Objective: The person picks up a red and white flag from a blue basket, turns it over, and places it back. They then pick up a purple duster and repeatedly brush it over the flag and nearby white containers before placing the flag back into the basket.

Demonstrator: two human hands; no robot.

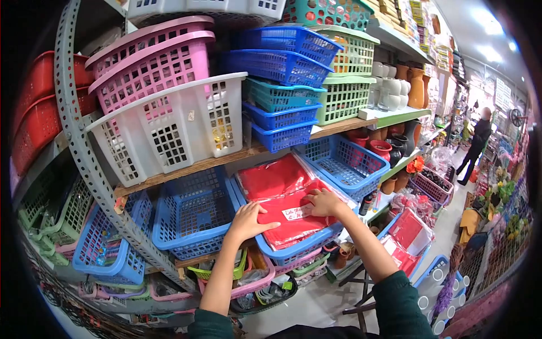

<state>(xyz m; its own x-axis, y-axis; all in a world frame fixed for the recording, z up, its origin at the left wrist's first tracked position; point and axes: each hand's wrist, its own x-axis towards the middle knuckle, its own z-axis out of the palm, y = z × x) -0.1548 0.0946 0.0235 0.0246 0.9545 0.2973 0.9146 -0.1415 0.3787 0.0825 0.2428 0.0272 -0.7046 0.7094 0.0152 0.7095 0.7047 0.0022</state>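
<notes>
Both hands lie palm-down, fingers slightly spread: left (pixel 246 222) near the left edge of the blue perforated plastic basket (pixel 336 230), right (pixel 326 203) toward its right edge, on red plastic-wrapped packets (pixel 288 226) inside.

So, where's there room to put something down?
The left blue basket, beside the red packets, looks empty inside; so does the right blue basket beyond them. Crowded: under the left hand and right hand, and on the shelf above.

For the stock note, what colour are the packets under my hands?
Red packets, clear in the head view.
</notes>
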